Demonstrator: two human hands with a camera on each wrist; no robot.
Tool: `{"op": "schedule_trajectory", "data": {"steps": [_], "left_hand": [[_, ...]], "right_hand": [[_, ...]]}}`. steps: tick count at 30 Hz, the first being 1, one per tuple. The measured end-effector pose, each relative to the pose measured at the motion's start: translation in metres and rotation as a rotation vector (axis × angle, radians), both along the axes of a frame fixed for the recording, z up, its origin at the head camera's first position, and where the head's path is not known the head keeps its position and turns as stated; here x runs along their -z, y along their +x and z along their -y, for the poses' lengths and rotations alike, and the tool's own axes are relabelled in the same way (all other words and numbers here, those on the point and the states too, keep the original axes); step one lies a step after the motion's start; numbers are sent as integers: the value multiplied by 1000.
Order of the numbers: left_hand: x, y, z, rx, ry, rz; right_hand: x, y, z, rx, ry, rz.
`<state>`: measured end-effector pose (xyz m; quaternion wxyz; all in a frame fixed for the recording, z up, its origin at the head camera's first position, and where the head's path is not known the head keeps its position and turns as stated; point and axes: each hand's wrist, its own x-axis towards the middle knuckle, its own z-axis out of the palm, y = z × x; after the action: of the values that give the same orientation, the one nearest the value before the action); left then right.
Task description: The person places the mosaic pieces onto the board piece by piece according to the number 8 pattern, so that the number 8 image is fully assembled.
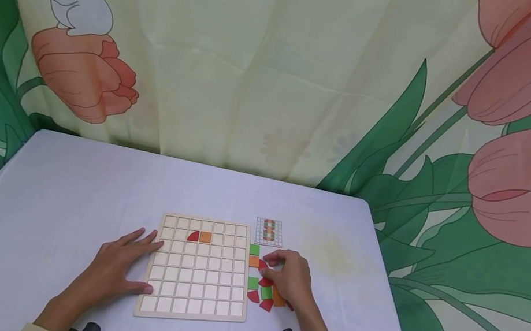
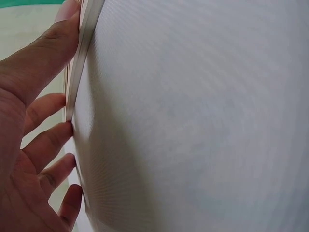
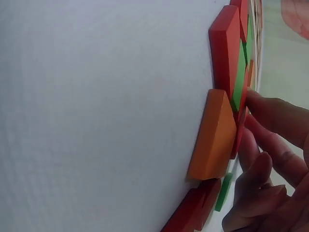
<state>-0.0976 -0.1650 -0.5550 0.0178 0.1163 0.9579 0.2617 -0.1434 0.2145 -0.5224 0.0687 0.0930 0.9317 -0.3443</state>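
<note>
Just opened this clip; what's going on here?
A person is working at a wooden grid board. Their left hand rests against its left edge, while their right hand is at the loose red, green and orange pieces on the right; whether it grips one is unclear. A red quarter-circle and an orange square sit side by side in the board's second row from the top. A pattern card lies beyond the loose pieces.
</note>
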Motion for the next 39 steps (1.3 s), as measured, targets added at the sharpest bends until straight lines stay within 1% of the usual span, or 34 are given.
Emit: {"op": "schedule_trajectory", "data": {"steps": [5, 13, 20, 27, 31, 35, 39], "left_hand": [[0, 0, 0, 2, -6, -1], [0, 0, 0, 4, -10, -5], [-1, 0, -1, -2, -18, 8], [-4, 0, -2, -5, -12, 13], [-5, 0, -2, -10, -8, 12], [-4, 0, -3, -11, -9, 14], [-4, 0, -2, -8, -4, 17]], "right_hand": [[2, 0, 0, -18, -9, -7], [4, -3, -7, -76, -50, -42], [0, -6, -9, -114, -116, -102], [-4, -13, 6, -146, -142, -138], [-6, -20, 19, -181, -146, -151], [-5, -27, 33, -211, -137, -163], [-5, -34, 47, -220, -123, -166]]}}
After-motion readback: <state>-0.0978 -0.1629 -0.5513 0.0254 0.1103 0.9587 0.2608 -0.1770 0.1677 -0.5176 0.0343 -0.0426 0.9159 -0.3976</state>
